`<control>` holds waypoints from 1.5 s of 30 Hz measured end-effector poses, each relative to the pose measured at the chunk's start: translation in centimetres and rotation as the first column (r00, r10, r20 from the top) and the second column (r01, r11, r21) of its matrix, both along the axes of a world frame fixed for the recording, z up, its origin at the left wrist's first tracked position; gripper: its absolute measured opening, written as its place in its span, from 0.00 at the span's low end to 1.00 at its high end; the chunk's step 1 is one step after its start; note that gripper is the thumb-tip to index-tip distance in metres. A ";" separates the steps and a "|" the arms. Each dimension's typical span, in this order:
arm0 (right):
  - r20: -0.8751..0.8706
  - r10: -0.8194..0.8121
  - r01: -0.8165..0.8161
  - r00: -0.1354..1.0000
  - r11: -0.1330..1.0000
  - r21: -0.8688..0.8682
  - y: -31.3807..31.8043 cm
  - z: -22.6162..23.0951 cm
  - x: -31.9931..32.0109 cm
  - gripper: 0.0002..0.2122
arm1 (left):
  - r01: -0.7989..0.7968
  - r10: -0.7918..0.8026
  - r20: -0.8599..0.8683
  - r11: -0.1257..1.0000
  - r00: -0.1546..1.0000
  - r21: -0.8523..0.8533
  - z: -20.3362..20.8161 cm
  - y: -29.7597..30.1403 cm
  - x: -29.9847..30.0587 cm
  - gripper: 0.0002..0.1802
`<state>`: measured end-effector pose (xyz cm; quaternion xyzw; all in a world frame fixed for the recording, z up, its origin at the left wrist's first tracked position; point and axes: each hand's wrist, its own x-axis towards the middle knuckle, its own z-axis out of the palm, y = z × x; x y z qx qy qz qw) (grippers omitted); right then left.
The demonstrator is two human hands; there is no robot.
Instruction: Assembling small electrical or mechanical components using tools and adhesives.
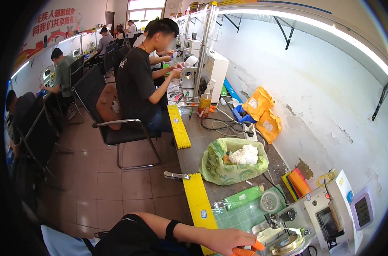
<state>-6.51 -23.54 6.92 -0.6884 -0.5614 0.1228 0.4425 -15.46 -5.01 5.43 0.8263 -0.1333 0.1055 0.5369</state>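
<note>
My left hand (227,241) reaches in from the bottom, with a black band (171,229) on its wrist and orange finger cots (254,246) on its fingertips. Its fingers are bent together beside a benchtop machine (326,213) with a small dark screen. Whatever they hold is cut off by the lower edge. A round metal ring part (284,244) of the machine lies just right of the fingertips. Beyond the hand, a green cutting mat (234,219) bears a green packet (243,197) and a round clear dish (270,200). My right hand is out of the picture.
A green plastic bag (215,164) with crumpled white paper stands farther along the bench. Yellow strips (201,205) line its front edge, with a metal clamp (177,175) there. Cables, orange pouches (258,103) and a spray bottle (205,102) lie beyond. A co-worker (136,74) sits there.
</note>
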 end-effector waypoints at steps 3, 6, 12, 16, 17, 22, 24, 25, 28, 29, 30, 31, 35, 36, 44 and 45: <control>-0.004 0.006 -0.006 1.000 1.000 0.017 -0.5 -0.4 0.1 0.17 | 0.005 -0.006 -0.009 1.000 1.000 -0.010 0.3 -0.4 -0.1 0.27; -0.006 0.024 -0.024 1.000 1.000 -0.014 -1.2 -0.3 -0.1 0.18 | -0.001 0.002 0.072 1.000 0.997 -0.014 -0.1 -1.0 -0.3 0.27; -0.120 -0.097 0.085 0.988 0.991 -0.103 -3.2 0.1 -0.5 0.19 | -0.088 0.080 0.180 0.996 0.980 0.033 -0.9 0.0 -1.0 0.16; -0.030 -0.028 0.026 0.999 0.998 -0.062 -2.9 1.0 1.9 0.15 | -0.209 0.192 0.326 0.978 0.925 0.015 0.7 3.4 -1.1 0.07; 0.000 -0.016 0.016 1.000 0.997 -0.070 -3.2 1.0 2.2 0.14 | -0.247 0.219 0.372 0.969 0.902 0.028 1.3 4.1 -1.1 0.08; -0.032 -0.026 0.026 0.999 0.999 0.017 -3.1 -0.1 3.2 0.09 | -0.393 0.309 0.305 0.878 0.901 0.273 4.5 6.1 -1.4 0.07; 0.012 -0.017 0.019 1.000 0.985 -0.171 -4.2 -0.6 3.4 0.11 | -0.356 0.299 0.240 0.901 0.923 0.246 4.0 6.6 1.4 0.08; -0.001 -0.031 0.030 1.000 0.983 -0.182 -4.7 -0.9 3.1 0.11 | -0.320 0.267 0.223 0.913 0.938 0.253 3.9 7.0 2.5 0.09; 0.099 -0.098 0.122 0.990 0.954 -0.273 -5.5 -2.9 2.8 0.11 | -0.288 0.222 0.219 0.896 0.950 0.338 3.2 8.3 5.6 0.11; 0.112 -0.123 0.152 0.986 0.938 -0.312 -5.8 -3.6 2.4 0.11 | -0.274 0.198 0.219 0.872 0.955 0.406 2.8 8.4 6.6 0.11; 0.128 -0.148 0.184 0.981 0.919 -0.348 -5.8 -4.0 2.2 0.12 | -0.274 0.199 0.219 0.873 0.955 0.403 2.5 8.6 7.9 0.11; 0.127 -0.148 0.184 0.981 0.917 -0.354 -5.8 -4.3 2.0 0.12 | -0.271 0.215 0.168 0.826 0.962 0.495 2.2 8.6 9.2 0.11; 0.136 -0.143 0.190 0.980 0.865 -0.464 -4.9 -4.5 1.8 0.16 | -0.255 0.112 0.245 0.671 0.963 0.696 -2.0 10.2 15.2 0.09; 0.135 -0.130 0.179 0.982 0.862 -0.474 -4.6 -4.7 2.0 0.18 | -0.231 0.135 0.189 0.651 0.973 0.723 -2.9 10.3 16.6 0.10; 0.006 -0.109 0.096 0.994 0.850 -0.518 -3.3 -5.7 2.7 0.20 | -0.112 0.269 -0.023 0.476 0.963 0.872 -6.9 9.5 22.2 0.11; 0.003 -0.113 0.099 0.994 0.860 -0.500 -3.6 -4.6 2.2 0.19 | -0.169 0.264 0.047 0.462 0.963 0.870 -6.1 8.6 22.2 0.09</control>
